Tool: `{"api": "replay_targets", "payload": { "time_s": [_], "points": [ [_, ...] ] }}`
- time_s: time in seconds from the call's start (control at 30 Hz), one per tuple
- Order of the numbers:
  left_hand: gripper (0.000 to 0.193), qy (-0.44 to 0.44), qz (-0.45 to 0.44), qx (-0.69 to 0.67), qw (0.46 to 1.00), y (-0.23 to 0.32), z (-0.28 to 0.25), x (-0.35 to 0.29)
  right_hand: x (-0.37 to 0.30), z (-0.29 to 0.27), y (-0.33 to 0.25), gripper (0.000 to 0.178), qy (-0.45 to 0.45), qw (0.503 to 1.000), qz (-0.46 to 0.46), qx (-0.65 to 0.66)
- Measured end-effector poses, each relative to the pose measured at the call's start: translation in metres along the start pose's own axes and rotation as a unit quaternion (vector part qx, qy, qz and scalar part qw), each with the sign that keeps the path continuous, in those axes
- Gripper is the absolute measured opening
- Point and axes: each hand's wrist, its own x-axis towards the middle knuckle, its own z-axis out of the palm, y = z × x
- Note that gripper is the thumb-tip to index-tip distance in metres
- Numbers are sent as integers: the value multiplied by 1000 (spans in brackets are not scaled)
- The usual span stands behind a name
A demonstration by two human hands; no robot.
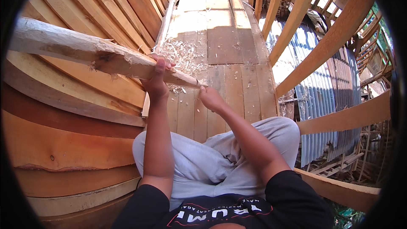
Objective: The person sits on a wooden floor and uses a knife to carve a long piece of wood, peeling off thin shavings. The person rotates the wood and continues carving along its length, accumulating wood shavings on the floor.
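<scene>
A long, rough-hewn wooden pole (127, 61) slants from the upper left down to its narrow end in front of me. Its surface is pale, with splintered patches and a darker spot near the middle. My left hand (159, 76) is closed around the pole short of that end, thumb on top. At the tip, my right hand (212, 99) is closed with its fingers against the wood. A small dark bit shows beside those fingers, but what they grip is hidden. Curled wood shavings (182, 57) lie heaped on the floor beyond the pole.
I sit cross-legged on a plank floor (231, 51). A wall of overlapping boards (72, 148) rises on my left. To my right stands a slatted wooden railing (335, 46), with corrugated metal sheets (326, 89) below and outside it.
</scene>
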Motion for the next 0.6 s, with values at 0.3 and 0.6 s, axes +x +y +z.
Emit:
{"api": "replay_targets", "payload": {
  "time_s": [0.3,0.6],
  "points": [
    [10,-21,-46,-35,998,0,-9,19,24,-12,22,50,-15,996,55,-74],
    [9,-11,-49,-7,999,1,-16,12,40,-3,52,53,-4,996,15,-90]
  ]
}}
